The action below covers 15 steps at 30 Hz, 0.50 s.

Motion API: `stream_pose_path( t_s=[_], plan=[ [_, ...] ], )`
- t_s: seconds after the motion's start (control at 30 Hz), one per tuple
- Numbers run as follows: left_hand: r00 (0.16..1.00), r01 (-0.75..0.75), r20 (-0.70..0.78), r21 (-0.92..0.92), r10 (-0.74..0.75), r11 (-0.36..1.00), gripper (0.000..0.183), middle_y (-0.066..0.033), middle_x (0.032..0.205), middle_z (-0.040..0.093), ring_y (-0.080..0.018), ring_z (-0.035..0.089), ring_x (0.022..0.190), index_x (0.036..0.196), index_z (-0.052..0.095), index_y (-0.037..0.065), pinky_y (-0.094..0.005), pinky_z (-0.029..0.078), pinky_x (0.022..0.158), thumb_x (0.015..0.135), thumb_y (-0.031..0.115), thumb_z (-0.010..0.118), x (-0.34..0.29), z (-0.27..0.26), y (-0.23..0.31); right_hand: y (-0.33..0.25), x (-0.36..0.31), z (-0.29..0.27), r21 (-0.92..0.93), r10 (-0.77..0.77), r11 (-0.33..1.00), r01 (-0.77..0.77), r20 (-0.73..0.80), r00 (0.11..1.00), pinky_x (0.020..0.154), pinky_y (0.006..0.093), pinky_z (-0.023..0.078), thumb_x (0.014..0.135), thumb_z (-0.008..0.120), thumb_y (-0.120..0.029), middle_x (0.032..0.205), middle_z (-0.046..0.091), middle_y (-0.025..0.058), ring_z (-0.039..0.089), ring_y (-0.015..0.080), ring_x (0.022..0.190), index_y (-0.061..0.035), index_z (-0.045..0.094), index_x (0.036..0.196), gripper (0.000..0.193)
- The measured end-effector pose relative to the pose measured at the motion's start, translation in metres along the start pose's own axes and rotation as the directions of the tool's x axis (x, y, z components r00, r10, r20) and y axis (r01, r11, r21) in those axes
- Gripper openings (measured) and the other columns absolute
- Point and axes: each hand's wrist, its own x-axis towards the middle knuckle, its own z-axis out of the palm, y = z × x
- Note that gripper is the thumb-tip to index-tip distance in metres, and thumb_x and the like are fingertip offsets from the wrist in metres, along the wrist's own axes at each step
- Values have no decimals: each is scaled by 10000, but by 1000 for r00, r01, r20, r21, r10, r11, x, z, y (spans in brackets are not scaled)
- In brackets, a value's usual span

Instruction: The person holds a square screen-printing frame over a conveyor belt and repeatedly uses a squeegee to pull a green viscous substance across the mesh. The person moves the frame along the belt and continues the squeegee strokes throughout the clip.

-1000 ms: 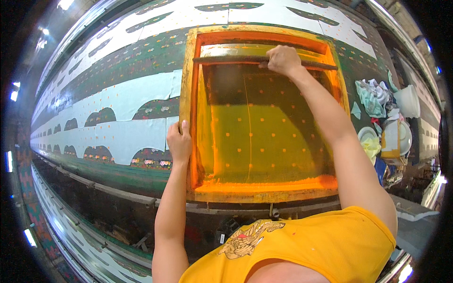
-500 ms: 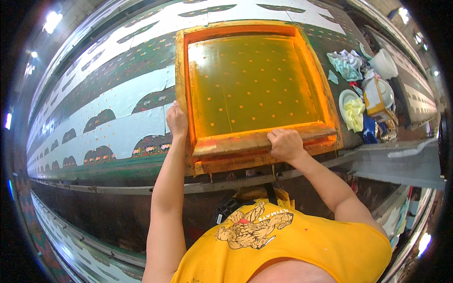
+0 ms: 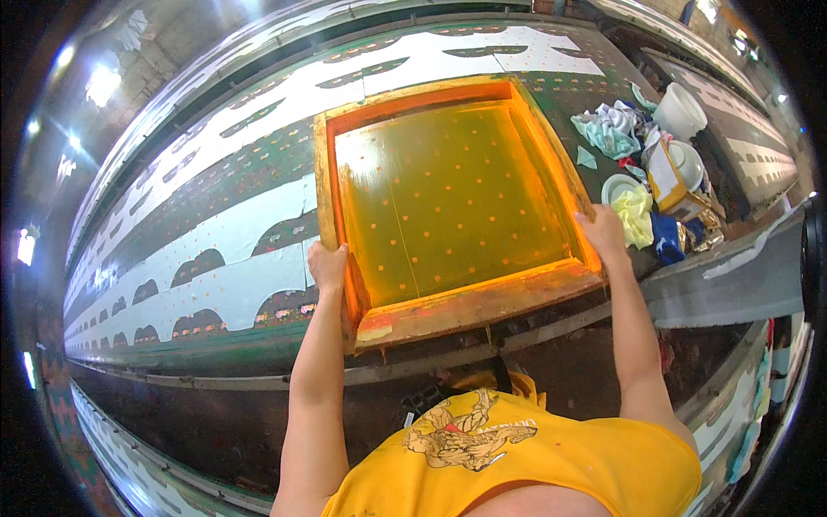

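Note:
A screen-printing frame (image 3: 328, 185) lies tilted on the long printing table, its wooden rails smeared with orange ink. Its olive-green mesh (image 3: 457, 198) carries rows of small orange spots. My left hand (image 3: 328, 265) is closed around the left rail near the front corner. On the opposite side, my right hand (image 3: 601, 231) grips the right rail. A reddish-brown wooden bar (image 3: 482, 308) runs along the near side; whether it is a squeegee resting there or the rail itself, I cannot tell.
White fabric pieces (image 3: 245, 280) with dark curved gaps line the table to the left and beyond. At the right are crumpled cloths (image 3: 610, 127), a white bucket (image 3: 680, 112), a yellow cloth (image 3: 633, 217) and a cardboard box (image 3: 680, 194). A metal rail (image 3: 215, 377) follows the near edge.
My right hand has left the wooden bar at the front and now holds the frame's right rail. My left hand stays on the left rail. The frame sits more tilted in view.

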Motion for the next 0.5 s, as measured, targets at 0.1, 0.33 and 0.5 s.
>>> stream_pose_path(
  t_s=[0.1, 0.33, 0.5],
  plan=[
    [1000, -1, 20, 4, 1, 1000, 438, -240, 1034, 663, -413, 650, 1007, 1023, 654, -56, -485, 512, 904, 769, 268, 803, 2, 7, 7, 62, 28, 14, -44, 330, 939, -341, 390, 860, 846, 480, 528, 849, 732, -547, 1045, 697, 271, 675, 390, 1006, 57, 701, 1079, 648],
    [1000, -1, -2, -14, 1, 1000, 374, -249, 853, 720, -415, 702, 846, 892, 711, -53, -475, 546, 791, 691, 255, 775, 6, -3, -10, 74, 40, 43, 10, 109, 993, -118, 315, 943, 652, 489, 508, 759, 783, -530, 701, 646, 250, 665, 412, 708, 77, 668, 729, 619],
    [994, -54, -93, 50, 59, 997, 376, -264, 862, 718, -414, 707, 852, 904, 718, -62, -474, 548, 796, 687, 243, 743, 11, -45, 19, 87, 46, 41, 54, 14, 998, -26, 222, 975, 541, 506, 368, 750, 790, -485, 543, 471, 229, 472, 371, 504, 63, 527, 574, 633]
  ],
)
